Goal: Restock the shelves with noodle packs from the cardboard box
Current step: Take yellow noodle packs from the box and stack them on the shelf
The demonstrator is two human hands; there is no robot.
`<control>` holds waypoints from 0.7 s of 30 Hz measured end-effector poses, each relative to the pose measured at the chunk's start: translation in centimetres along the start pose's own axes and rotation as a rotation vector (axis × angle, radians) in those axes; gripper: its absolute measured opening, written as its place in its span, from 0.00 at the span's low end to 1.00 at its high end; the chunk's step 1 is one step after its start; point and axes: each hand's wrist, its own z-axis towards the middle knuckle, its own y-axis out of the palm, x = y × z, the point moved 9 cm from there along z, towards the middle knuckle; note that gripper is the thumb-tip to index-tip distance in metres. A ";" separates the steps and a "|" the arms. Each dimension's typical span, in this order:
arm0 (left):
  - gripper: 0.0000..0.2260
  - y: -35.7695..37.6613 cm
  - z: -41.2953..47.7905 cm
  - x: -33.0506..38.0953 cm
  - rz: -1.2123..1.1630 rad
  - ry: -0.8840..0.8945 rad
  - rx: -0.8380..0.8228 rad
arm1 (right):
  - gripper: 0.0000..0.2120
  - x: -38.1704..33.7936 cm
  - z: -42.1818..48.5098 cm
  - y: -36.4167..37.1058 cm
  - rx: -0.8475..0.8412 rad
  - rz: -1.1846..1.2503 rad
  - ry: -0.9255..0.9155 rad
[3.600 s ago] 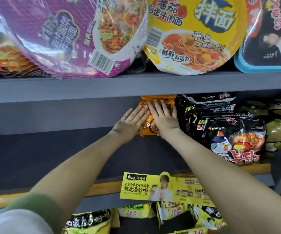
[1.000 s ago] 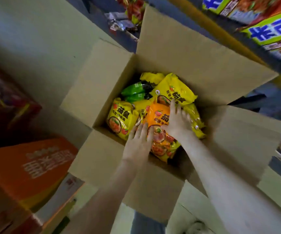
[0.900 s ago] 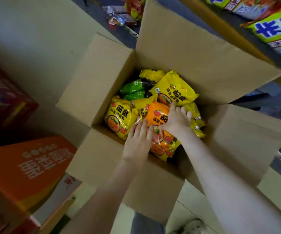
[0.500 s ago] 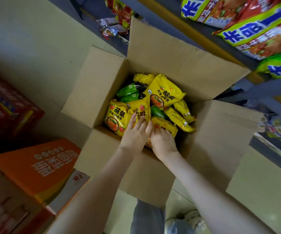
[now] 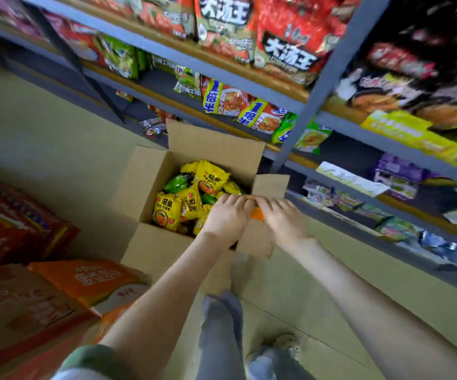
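Left hand [image 5: 226, 216], right hand [image 5: 283, 219] both gripping orange pack [image 5: 258, 214], fingers curling over it, above box [image 5: 150, 174] rim. Risk: pack slipping, shallow grip; snagging flap [image 5: 271, 185].

One open cardboard box [image 5: 153, 250] stands on the floor, with four flaps spread. Inside lie at least five yellow noodle packs [image 5: 212, 178] and two green packs [image 5: 179, 182]. One orange noodle pack [image 5: 257, 214] is gripped by two hands, the left hand [image 5: 226, 216] and the right hand [image 5: 281, 216]. At the floor's left edge stand one red carton [image 5: 16, 229] and one orange carton [image 5: 90, 281]. On the shelves [image 5: 167, 50], two red packs with large white lettering [image 5: 290, 53] and two blue-banded packs [image 5: 216, 98] can be counted. The rest is too blurred to count.
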 end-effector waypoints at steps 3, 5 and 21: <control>0.12 -7.5 1.6 6.6 0.011 0.076 0.073 | 0.28 3.0 -4.7 -8.7 0.026 -0.009 0.059; 0.10 -12.3 2.8 11.4 0.040 0.128 0.122 | 0.27 5.3 -7.8 -14.2 0.040 -0.029 0.095; 0.26 -37.4 15.5 39.0 -0.112 0.426 0.834 | 0.31 24.6 -26.4 -47.1 0.589 -0.328 0.316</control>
